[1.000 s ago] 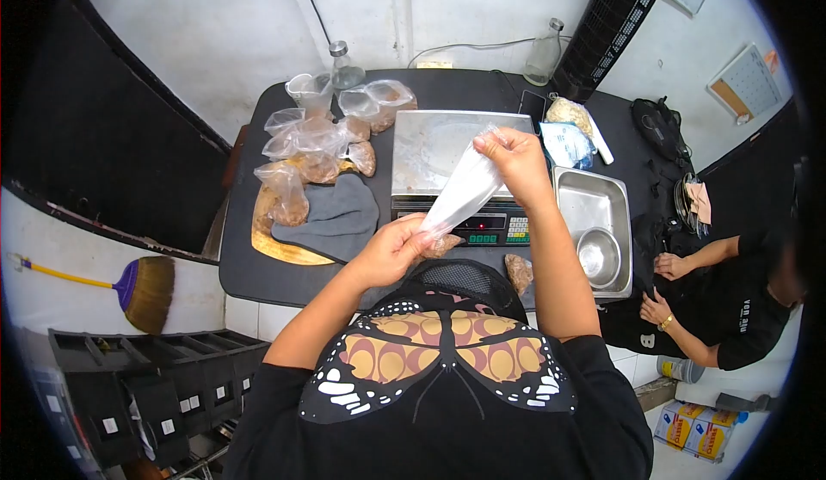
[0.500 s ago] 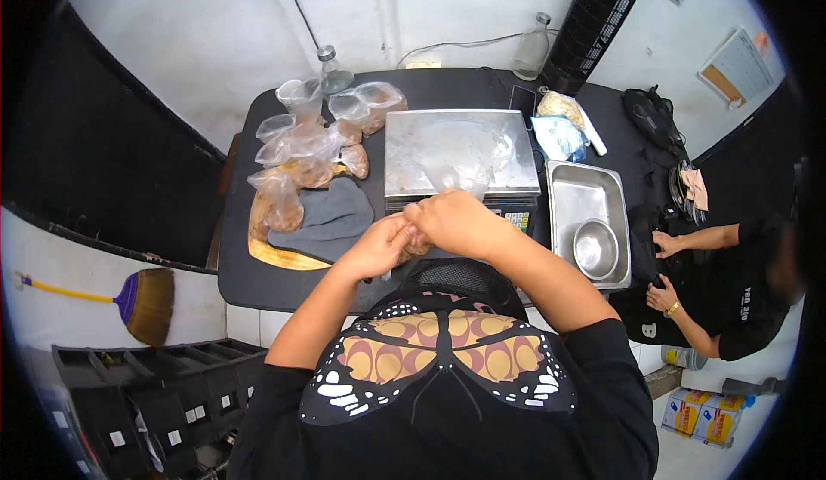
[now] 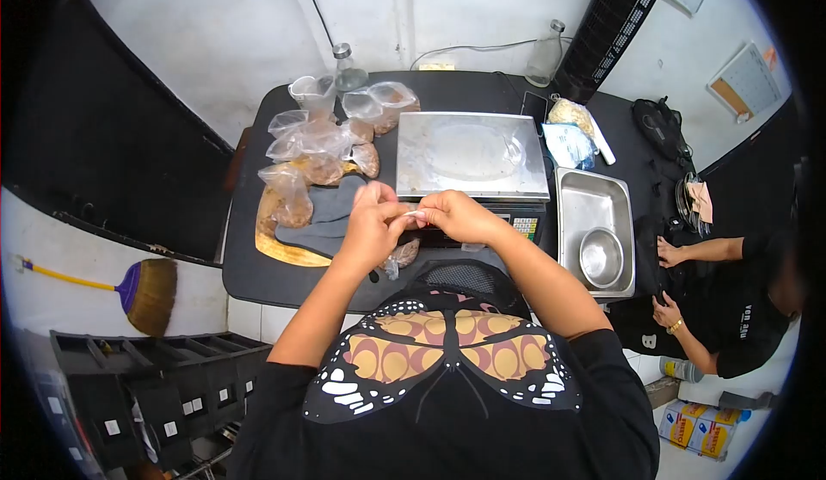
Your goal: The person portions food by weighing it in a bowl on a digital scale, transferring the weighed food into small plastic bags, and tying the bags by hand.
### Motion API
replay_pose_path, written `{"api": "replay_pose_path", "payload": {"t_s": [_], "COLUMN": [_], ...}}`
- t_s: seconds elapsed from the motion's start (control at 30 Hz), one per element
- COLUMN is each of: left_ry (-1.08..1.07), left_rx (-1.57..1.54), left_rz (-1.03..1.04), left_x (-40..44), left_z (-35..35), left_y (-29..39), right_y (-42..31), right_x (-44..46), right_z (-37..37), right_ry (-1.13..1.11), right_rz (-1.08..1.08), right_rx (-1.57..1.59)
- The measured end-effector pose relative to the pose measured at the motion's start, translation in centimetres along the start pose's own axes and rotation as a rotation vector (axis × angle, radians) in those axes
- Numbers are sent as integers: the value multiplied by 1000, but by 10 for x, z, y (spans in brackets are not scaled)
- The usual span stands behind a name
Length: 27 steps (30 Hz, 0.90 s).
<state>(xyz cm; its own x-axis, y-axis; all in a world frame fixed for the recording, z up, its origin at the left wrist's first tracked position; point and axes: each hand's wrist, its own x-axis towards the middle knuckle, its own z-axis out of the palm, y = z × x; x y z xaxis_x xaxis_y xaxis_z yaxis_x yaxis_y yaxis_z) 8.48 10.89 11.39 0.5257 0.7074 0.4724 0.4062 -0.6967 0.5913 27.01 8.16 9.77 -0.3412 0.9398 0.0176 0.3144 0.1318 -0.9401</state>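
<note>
My left hand (image 3: 374,222) and my right hand (image 3: 456,216) meet in front of the scale (image 3: 471,155), both pinching the twisted neck of a clear plastic bag. The bag's brown-filled bottom (image 3: 404,255) hangs below my left hand, near the table's front edge. Left of the scale lies a grey cloth mitt (image 3: 323,222) on a yellow-brown board (image 3: 288,249). Several clear bags with brown contents (image 3: 292,200) are grouped on and behind the board. Nothing rests on the scale's metal plate.
To the right is a steel tray (image 3: 572,187) with a round steel bowl (image 3: 601,257) in it. Behind stand glass bottles (image 3: 544,57) and a black tower (image 3: 611,28). At the far right, a co-worker's hands (image 3: 667,308) are at a black bag. A broom (image 3: 148,295) hangs left.
My right hand has come down from the bag's raised open end to its neck, beside my left hand. The bag's stretched upper part is now gathered between my fingers.
</note>
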Motion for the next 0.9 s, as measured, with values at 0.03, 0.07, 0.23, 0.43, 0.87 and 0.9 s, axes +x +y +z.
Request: {"api": "replay_pose_path", "payload": {"t_s": [0.03, 0.07, 0.23, 0.43, 0.87, 0.9], "left_ry": [56, 48, 25, -405, -91, -66], "left_rx": [209, 191, -133, -846, -437, -530], "left_rz": [112, 104, -267, -437, -494, -575], "left_x": [4, 6, 20, 34, 9, 4], "left_z": [-2, 1, 15, -17, 30, 34], "left_y": [0, -4, -19, 24, -6, -7], "right_y": [10, 7, -1, 29, -37, -35], "right_x": [-2, -2, -9, -21, -9, -11], "right_z": [3, 6, 21, 27, -1, 5], "right_ry": [21, 42, 147, -436, 310, 324], "right_rz": [53, 106, 372, 60, 62, 78], "right_rx": [14, 28, 725, 1272, -662, -637]}}
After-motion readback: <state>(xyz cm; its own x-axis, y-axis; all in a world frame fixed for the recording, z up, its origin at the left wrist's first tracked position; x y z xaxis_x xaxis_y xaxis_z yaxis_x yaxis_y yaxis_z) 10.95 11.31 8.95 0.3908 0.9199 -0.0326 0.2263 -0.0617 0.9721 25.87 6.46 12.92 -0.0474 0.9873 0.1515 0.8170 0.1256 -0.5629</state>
